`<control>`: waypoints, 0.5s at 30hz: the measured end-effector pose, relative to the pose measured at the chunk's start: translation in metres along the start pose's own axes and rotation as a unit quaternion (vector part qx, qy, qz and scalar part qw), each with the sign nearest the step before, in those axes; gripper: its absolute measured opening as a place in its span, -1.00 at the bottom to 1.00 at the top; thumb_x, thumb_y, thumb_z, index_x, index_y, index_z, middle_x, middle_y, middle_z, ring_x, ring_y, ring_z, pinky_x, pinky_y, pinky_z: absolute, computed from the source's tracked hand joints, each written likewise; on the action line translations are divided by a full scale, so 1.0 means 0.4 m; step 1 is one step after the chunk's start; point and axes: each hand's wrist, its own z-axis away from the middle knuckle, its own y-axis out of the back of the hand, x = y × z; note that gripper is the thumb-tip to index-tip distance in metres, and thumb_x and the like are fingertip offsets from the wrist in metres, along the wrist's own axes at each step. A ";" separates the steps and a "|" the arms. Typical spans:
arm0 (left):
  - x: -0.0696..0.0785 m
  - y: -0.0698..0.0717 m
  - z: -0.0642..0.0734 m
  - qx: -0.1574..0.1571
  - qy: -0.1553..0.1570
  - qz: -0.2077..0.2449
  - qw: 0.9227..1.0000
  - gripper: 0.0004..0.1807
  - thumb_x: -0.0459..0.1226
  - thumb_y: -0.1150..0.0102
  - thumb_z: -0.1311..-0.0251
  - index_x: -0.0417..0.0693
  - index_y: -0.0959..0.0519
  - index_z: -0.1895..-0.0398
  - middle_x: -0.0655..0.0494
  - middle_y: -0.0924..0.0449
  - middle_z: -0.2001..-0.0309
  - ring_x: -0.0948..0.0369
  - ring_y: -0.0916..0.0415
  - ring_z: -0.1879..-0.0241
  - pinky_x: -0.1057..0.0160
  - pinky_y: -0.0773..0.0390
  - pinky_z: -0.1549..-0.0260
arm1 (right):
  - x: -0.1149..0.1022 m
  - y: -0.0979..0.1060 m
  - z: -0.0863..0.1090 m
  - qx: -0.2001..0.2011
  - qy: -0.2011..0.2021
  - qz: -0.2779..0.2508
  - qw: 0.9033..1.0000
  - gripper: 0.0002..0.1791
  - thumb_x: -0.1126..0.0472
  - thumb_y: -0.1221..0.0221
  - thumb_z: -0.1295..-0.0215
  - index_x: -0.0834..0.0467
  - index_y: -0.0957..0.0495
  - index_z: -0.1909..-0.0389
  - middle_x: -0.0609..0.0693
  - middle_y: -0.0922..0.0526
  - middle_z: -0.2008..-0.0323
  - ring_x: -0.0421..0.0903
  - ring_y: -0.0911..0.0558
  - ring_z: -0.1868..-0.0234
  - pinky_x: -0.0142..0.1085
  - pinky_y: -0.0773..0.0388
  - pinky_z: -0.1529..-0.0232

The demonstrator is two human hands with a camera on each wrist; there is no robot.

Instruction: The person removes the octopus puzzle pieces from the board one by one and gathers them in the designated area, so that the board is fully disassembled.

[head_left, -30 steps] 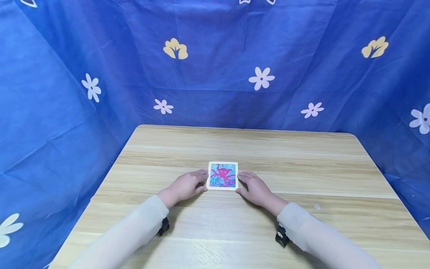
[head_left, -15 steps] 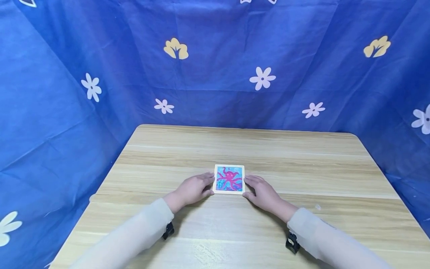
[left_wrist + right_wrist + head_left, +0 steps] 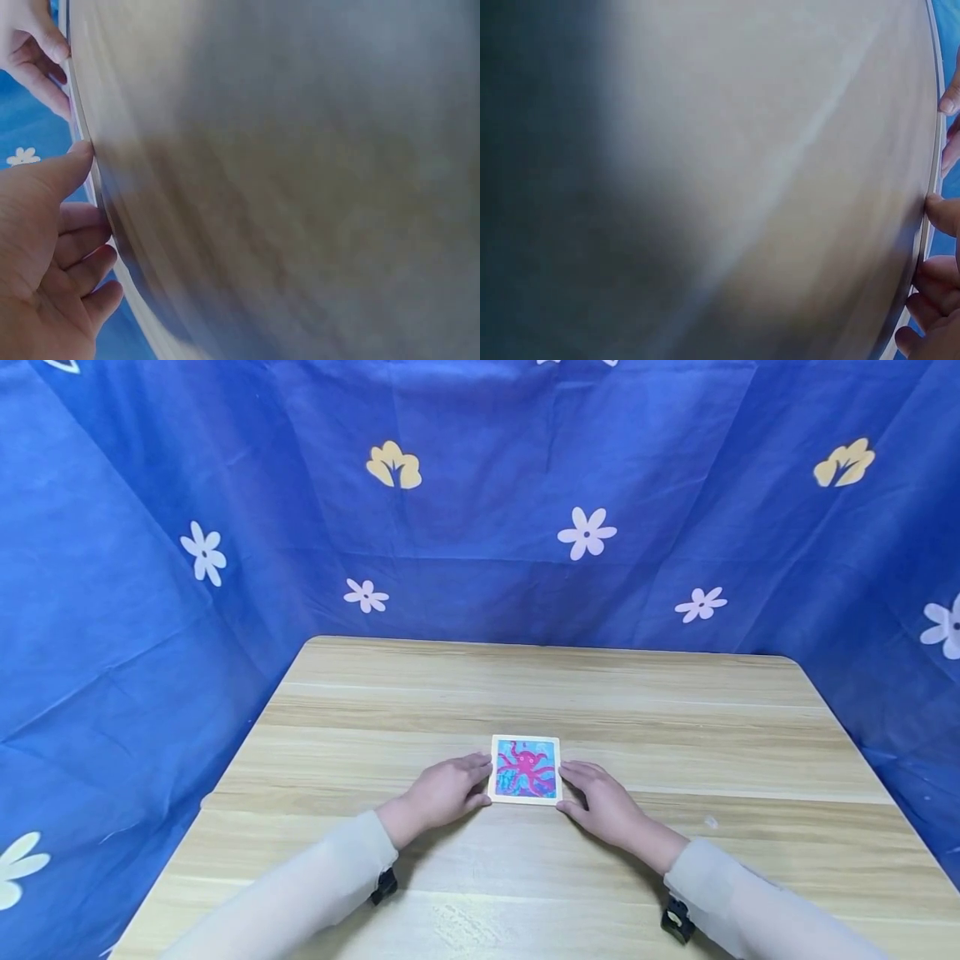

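Head view: my left hand and right hand hold the picture board over the middle of the desk by opposite sides, a sound place to take something that looks light and stiff, with desktop spreading all round and its far edge well apart. Left wrist view: half-curled grip, thumb and fingers on the thin rim. Right wrist view: likewise, partly out of view.

Pale off-white sleeves on both arms, with a small black device beneath each cuff.
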 end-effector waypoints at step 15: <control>0.056 -0.010 0.002 -0.012 -0.005 -0.029 0.999 -0.40 -0.01 -0.23 -0.18 -0.30 -0.51 -0.13 -0.15 -0.46 -0.19 0.02 -0.40 -0.19 0.08 -0.39 -0.17 | 0.005 0.010 0.065 0.014 -0.005 -0.001 1.000 -0.37 0.11 -0.37 -0.10 0.36 -0.49 -0.14 0.21 -0.51 -0.14 0.13 -0.43 -0.21 -0.03 -0.31 -0.25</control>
